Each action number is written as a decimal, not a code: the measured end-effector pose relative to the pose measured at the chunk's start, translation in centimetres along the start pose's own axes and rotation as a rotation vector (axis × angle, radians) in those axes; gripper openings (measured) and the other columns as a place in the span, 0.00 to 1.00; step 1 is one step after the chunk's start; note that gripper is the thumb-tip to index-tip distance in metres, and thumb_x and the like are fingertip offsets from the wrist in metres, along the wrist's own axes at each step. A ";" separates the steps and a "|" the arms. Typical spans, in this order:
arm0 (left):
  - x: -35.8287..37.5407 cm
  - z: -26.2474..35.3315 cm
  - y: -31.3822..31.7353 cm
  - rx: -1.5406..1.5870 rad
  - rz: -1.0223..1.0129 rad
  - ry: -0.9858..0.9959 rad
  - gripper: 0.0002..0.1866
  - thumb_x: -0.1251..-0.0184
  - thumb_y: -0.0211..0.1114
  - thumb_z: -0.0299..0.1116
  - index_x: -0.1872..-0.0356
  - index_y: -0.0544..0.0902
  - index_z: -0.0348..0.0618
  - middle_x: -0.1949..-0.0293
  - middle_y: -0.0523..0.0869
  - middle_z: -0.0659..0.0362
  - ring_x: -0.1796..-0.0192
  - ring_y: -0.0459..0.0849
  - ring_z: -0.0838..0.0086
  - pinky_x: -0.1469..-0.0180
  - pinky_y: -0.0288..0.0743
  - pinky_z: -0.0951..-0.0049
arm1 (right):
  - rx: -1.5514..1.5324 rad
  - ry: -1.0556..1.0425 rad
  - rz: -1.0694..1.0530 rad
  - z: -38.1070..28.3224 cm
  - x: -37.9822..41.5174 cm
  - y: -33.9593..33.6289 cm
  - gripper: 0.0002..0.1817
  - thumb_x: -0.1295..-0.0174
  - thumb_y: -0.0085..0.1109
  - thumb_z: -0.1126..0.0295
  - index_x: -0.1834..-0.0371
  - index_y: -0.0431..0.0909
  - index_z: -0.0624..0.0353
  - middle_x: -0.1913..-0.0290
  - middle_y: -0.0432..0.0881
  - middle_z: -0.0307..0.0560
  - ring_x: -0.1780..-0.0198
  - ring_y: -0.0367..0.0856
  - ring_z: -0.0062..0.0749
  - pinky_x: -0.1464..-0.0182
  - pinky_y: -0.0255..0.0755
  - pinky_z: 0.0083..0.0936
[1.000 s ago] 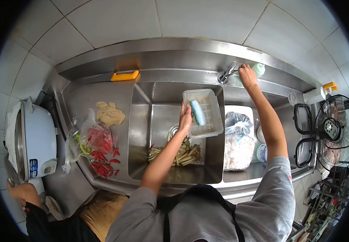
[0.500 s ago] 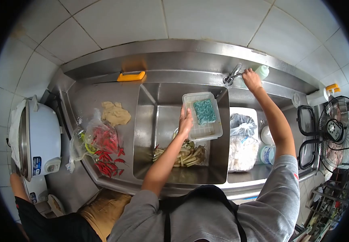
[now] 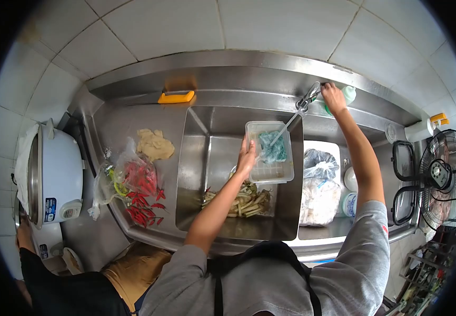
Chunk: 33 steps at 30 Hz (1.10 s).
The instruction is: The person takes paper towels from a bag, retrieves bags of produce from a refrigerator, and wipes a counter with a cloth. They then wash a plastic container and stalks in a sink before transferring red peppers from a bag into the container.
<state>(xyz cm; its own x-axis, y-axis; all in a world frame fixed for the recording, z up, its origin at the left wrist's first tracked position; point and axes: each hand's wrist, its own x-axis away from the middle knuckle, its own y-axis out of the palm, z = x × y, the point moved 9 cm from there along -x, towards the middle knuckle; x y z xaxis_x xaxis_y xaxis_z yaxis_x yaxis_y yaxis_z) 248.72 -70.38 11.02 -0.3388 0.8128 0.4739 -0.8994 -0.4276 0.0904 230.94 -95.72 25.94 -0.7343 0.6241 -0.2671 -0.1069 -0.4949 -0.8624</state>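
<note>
My left hand (image 3: 246, 159) grips the left side of a clear plastic container (image 3: 270, 173) over the sink basin (image 3: 222, 122). Inside the container lies a green scouring pad (image 3: 273, 147), with a stream of water landing on it. The water runs from the metal faucet (image 3: 308, 97) at the back of the sink. My right hand (image 3: 334, 98) is closed at the faucet's handle, beside a pale green bottle (image 3: 349, 94). Below the container, root-like vegetable stalks (image 3: 251, 204) lie on the basin floor, partly hidden by my left forearm.
Left of the basin are red chillies (image 3: 142, 208), a tan cloth (image 3: 155, 145) and a yellow-handled knife (image 3: 176, 97). Bagged food (image 3: 318, 200) fills a white tray on the right. A fan (image 3: 439, 174) stands far right. Another person's arm (image 3: 25, 234) reaches in near a rice cooker (image 3: 59, 176).
Water now pours from the faucet into the container, where none was flowing before. The whole view has shifted slightly. My hands keep their places at the container and the faucet.
</note>
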 end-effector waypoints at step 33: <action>-3.8 0.5 -0.3 -0.332 0.075 0.425 0.26 0.33 0.50 0.41 0.36 0.60 0.46 0.42 0.71 0.45 0.42 0.72 0.60 0.42 0.63 0.70 | -1.034 0.447 -0.087 -23.2 7.2 3.6 0.29 0.53 0.54 0.79 0.42 0.68 0.57 0.39 0.61 0.64 0.43 0.64 0.60 0.43 0.63 0.41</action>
<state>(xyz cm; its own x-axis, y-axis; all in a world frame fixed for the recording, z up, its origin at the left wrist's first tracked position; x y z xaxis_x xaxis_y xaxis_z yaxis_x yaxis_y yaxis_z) 250.43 -73.56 9.64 -0.4250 0.9027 0.0667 -0.8841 -0.3982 -0.2444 240.87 -78.97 10.95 -0.4237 0.8950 -0.1395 0.6126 0.1697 -0.7720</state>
